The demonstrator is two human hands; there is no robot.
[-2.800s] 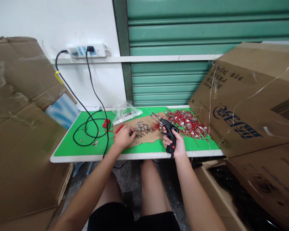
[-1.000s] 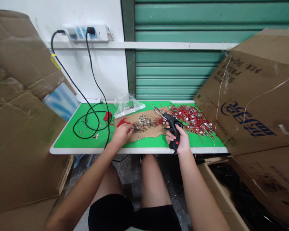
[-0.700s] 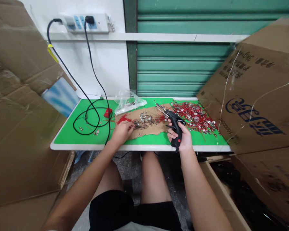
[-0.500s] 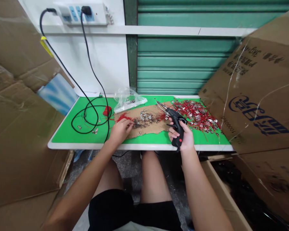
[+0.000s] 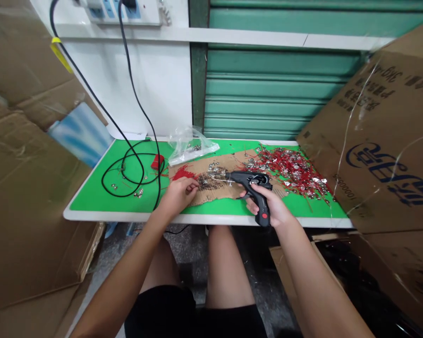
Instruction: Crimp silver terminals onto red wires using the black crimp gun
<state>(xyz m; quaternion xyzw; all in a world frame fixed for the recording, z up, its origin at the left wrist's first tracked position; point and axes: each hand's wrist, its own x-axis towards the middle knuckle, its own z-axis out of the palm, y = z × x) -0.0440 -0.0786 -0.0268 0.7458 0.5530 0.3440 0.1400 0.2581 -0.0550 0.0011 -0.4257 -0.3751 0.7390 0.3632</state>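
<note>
My right hand (image 5: 273, 206) grips a black pistol-shaped soldering gun (image 5: 262, 202) with a red dot on its handle. The gun's metal tip points left, over a torn cardboard sheet (image 5: 200, 199). Close to that tip, my left hand (image 5: 178, 197) has its thumb and fingers pinched together; whatever is between them is too small to make out. Beside the left fingers lies a bundle of thin red wires (image 5: 183, 172). Rows of dark specks and small shiny metal parts (image 5: 215, 166) cover the middle of the cardboard.
A heap of red wires with shiny metal pieces (image 5: 299, 171) spreads over the green tabletop's right side. Behind the cardboard sits a clear plastic bag (image 5: 193, 148). Black cable (image 5: 105, 180) loops at left, near a red piece (image 5: 157, 162). Large cardboard boxes (image 5: 384, 141) flank the table.
The soldering gun has swung from pointing up and away to pointing left, its tip now near my left fingers. My left hand stays pinched at nearly the same place. The view has shifted slightly.
</note>
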